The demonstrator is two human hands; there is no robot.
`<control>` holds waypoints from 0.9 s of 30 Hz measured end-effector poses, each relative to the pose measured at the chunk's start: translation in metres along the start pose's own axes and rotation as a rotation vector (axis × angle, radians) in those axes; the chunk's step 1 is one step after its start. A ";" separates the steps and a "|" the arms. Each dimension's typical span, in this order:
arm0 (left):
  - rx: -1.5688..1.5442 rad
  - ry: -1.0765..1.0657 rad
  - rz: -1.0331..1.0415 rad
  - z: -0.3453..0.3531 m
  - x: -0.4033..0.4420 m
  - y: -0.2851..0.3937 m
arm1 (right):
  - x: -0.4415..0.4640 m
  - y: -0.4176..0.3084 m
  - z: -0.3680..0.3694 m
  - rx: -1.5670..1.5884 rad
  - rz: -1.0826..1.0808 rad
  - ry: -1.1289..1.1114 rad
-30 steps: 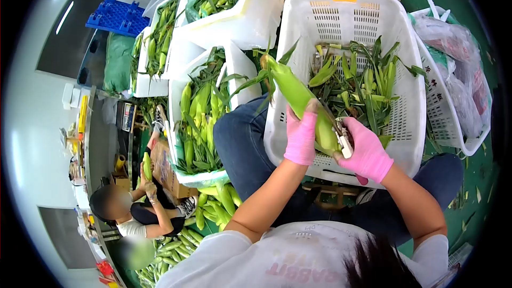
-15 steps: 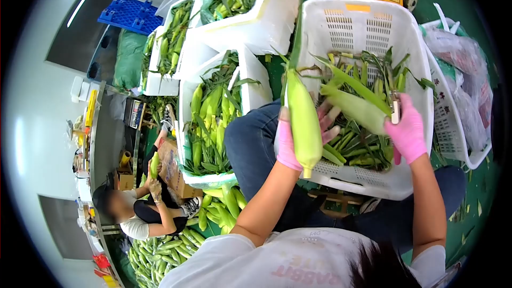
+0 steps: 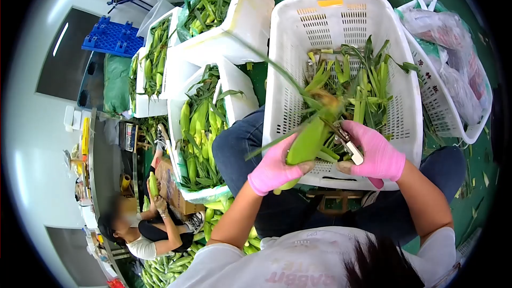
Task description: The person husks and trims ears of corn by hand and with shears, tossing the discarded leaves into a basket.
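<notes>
Head view: left hand (image 3: 274, 168) and right hand (image 3: 377, 152) sit closer together than before. The left wraps 1 corn ear (image 3: 308, 143), the right clasps a metal tool (image 3: 352, 150) beside it.

"RABBIT" — shirt (image 3: 240, 264), Chinese characters — basket (image 3: 434, 96)

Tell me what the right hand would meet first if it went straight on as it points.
Likely the green corn ear in the left hand: the right hand, holding the metal tool, points leftward at it. Depth is unclear, so leaves beside it might come first.
</notes>
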State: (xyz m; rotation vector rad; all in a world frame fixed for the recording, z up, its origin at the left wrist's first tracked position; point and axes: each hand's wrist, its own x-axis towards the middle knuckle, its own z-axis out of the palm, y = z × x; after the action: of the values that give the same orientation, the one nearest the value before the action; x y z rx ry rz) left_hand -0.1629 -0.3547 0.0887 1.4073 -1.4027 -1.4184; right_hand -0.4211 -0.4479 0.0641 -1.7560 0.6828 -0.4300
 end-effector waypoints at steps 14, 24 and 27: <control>-1.079 -0.321 -0.141 -0.052 -0.079 -0.051 | 0.012 0.014 0.001 1.063 0.244 0.173; -0.058 1.288 -0.837 -0.082 -0.432 -0.254 | 0.013 0.009 0.035 1.329 0.383 -0.137; 0.224 1.207 -1.259 -0.068 -0.491 -0.325 | 0.013 0.014 0.044 1.348 0.428 -0.204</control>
State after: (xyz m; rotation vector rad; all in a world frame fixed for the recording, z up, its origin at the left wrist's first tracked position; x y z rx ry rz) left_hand 0.0579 0.1609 -0.1033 2.7725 0.2357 -0.5695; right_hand -0.3880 -0.4258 0.0373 -0.3525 0.4062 -0.2776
